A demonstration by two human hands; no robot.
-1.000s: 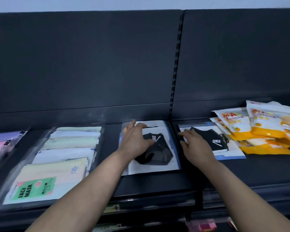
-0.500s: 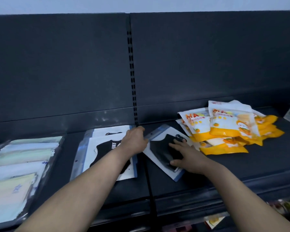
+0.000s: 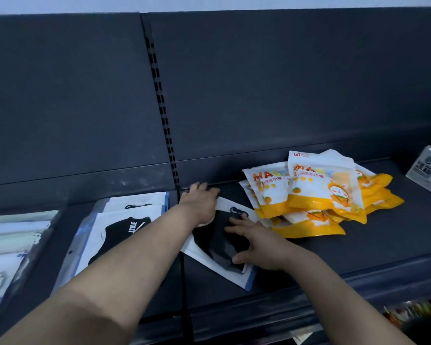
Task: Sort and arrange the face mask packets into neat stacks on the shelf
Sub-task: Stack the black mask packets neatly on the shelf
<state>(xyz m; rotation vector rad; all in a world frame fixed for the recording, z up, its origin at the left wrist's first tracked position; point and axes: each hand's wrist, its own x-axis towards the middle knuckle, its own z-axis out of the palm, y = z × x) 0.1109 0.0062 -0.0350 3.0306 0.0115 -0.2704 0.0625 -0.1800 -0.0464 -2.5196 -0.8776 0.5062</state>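
Note:
A white packet with a black mask [image 3: 215, 245] lies tilted on the dark shelf [image 3: 358, 247], just right of the upright slot strip. My left hand [image 3: 200, 203] covers its far left corner, fingers curled over the edge. My right hand [image 3: 260, 244] presses on its near right part, fingers spread and thumb at the near edge. To the left sits a stack of the same black mask packets [image 3: 121, 229]. A loose pile of orange and white mask packets [image 3: 321, 195] lies to the right, touching the tilted packet's far side.
Pastel mask packets in clear sleeves [image 3: 13, 241] lie at the far left. A grey and white box [image 3: 427, 170] stands at the right edge. The dark back panel rises close behind. Lower shelves with goods show below the front lip.
The view has swung right. My left hand left the stack of black mask packets and came onto the tilted packet's far corner. The right hand stayed on that packet, which has turned further askew.

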